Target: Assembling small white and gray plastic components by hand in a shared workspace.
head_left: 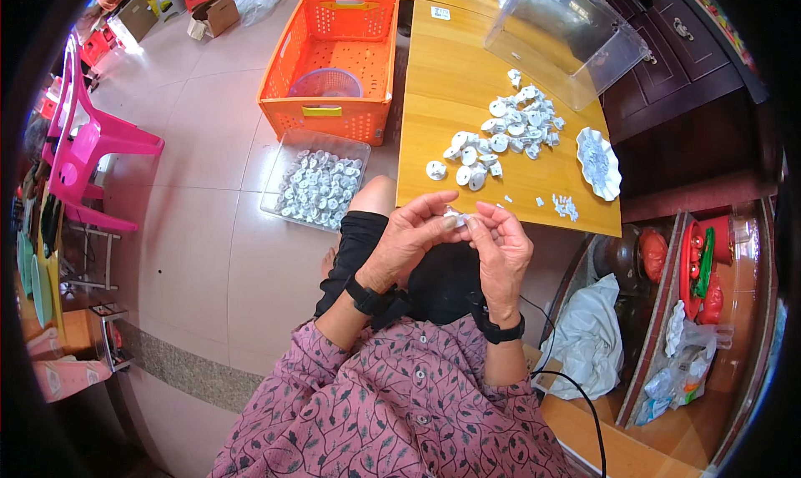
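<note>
Between the fingertips of both hands is a small white plastic part (457, 218), mostly covered by the fingers. My left hand (421, 229) pinches it from one side, and my right hand (499, 240) grips it from the other, just off the near edge of the wooden table (442, 77). Farther back on the table lies a pile of white round plastic pieces (517, 126) with stems. A few tiny white bits (565, 208) are scattered near the front right corner. To their right sits a white scalloped dish (612, 186) with small clear pieces inside.
A clear bin (267, 201) full of similar white pieces stands on the floor at left. Behind it is an orange crate (325, 115) holding a purple basket (329, 83). A transparent box (534, 40) rests at the table's back. At far left stands a pink chair (100, 140).
</note>
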A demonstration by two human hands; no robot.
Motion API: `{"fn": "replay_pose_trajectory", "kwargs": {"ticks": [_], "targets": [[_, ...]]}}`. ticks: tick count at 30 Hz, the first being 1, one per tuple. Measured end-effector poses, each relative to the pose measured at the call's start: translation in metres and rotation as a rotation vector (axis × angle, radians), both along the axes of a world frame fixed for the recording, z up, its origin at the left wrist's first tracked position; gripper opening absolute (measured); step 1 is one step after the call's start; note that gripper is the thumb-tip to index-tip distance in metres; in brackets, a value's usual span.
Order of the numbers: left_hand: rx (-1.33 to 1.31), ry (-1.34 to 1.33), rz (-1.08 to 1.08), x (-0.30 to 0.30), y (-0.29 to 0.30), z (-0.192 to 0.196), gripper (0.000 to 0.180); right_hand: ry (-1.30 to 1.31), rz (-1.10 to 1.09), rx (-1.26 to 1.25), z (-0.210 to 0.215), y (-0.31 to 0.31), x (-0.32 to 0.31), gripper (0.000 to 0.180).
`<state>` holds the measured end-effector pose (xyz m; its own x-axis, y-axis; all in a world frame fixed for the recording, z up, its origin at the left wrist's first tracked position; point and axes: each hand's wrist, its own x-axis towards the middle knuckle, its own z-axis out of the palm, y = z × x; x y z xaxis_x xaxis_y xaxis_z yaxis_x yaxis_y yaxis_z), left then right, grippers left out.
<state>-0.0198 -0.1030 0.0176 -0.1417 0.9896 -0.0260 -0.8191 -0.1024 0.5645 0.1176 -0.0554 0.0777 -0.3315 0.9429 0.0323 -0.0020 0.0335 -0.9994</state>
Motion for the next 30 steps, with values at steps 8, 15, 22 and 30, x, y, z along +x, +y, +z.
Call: {"fn": "replay_pose_trajectory", "kwargs": {"ticks": [8,15,22,30], "targets": [[-0.054,-0.225,-0.091,-0.010,-0.002,-0.021,0.023,-0.122,-0.040,0.173,-0.004,-0.007,0.000,0.023],[-0.074,-0.191,-0.039,-0.007,-0.003,-0.015,0.031,-0.238,-0.055,0.373,-0.011,-0.010,-0.009,0.025],[-0.098,-0.092,-0.003,-0.004,-0.005,-0.013,0.032,-0.313,-0.055,0.433,-0.006,-0.012,-0.016,0.025],[-0.133,-0.063,0.038,-0.002,-0.006,-0.009,0.027,-0.373,-0.063,0.590,-0.007,-0.012,-0.018,0.025]]}}
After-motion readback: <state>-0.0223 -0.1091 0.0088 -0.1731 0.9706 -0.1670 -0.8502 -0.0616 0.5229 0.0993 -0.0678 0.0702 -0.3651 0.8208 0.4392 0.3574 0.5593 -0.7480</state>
